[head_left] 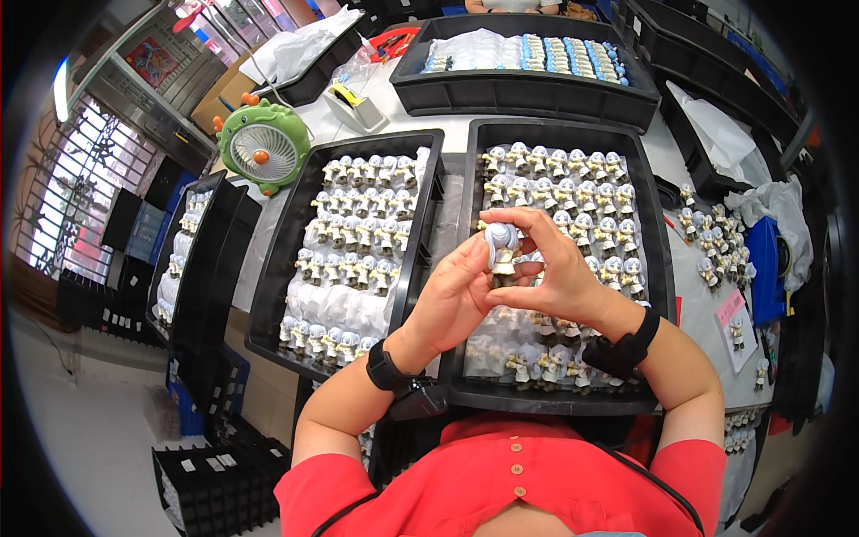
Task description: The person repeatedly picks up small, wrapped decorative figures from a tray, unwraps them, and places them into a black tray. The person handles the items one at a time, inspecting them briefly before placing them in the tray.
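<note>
Between my two hands is a small figurine [503, 251] with pale grey-blue hair and a white and yellow body, held upright. The fingers of my left hand [455, 285] pinch it from the left side. My right hand [557, 270] curls round it from the right, its fingertips at the head and base. Below them lies a black tray [660, 295] with rows of matching figurines, partly hidden by my hands and forearms. Left of it, a second black tray [424, 192] carries more rows on white wrapping, with a gap in the rows toward the near end.
A green fan [263, 143] stands beyond the left tray, near a tape dispenser [356, 109]. At the back sits another black tray [528, 92] with blue and white pieces. Loose figurines [713, 237] cluster at right, by a blue bin [766, 268]. Crates [219, 474] stand at lower left.
</note>
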Available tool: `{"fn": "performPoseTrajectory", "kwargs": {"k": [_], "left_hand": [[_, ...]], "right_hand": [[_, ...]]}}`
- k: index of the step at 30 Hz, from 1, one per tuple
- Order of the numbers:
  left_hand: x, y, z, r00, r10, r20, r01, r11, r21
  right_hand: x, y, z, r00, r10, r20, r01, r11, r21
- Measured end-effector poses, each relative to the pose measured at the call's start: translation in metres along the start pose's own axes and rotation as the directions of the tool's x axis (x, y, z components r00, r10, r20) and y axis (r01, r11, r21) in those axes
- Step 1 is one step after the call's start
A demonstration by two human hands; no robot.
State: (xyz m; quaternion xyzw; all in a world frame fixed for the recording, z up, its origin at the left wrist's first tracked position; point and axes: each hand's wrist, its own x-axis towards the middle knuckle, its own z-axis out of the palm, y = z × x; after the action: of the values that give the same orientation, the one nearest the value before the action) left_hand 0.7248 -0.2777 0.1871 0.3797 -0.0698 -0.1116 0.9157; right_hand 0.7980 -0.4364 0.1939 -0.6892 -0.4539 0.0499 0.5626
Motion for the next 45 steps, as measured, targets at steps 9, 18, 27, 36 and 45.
{"fn": "performPoseTrajectory", "kwargs": {"k": [9,18,27,36,45], "left_hand": [[0.002,0.001,0.000,0.998,0.038,-0.044,-0.038,0.999,0.003],[0.002,0.001,-0.002,0.977,0.137,-0.163,-0.135,0.991,0.026],[0.002,0.002,-0.006,0.980,0.176,-0.090,-0.175,0.984,0.011],[0.003,0.004,-0.004,0.983,0.176,-0.060,-0.178,0.983,-0.037],[0.003,0.007,-0.003,0.980,0.197,-0.020,-0.198,0.979,-0.038]], "right_hand": [[0.002,0.005,-0.003,1.000,-0.018,-0.024,0.016,0.997,-0.079],[0.005,0.016,0.000,0.956,-0.249,-0.153,0.210,0.950,-0.232],[0.002,0.010,0.008,0.934,-0.272,-0.230,0.192,0.929,-0.315],[0.003,0.008,0.006,0.908,-0.345,-0.239,0.254,0.905,-0.342],[0.001,0.010,0.008,0.904,-0.332,-0.268,0.229,0.907,-0.353]]}}
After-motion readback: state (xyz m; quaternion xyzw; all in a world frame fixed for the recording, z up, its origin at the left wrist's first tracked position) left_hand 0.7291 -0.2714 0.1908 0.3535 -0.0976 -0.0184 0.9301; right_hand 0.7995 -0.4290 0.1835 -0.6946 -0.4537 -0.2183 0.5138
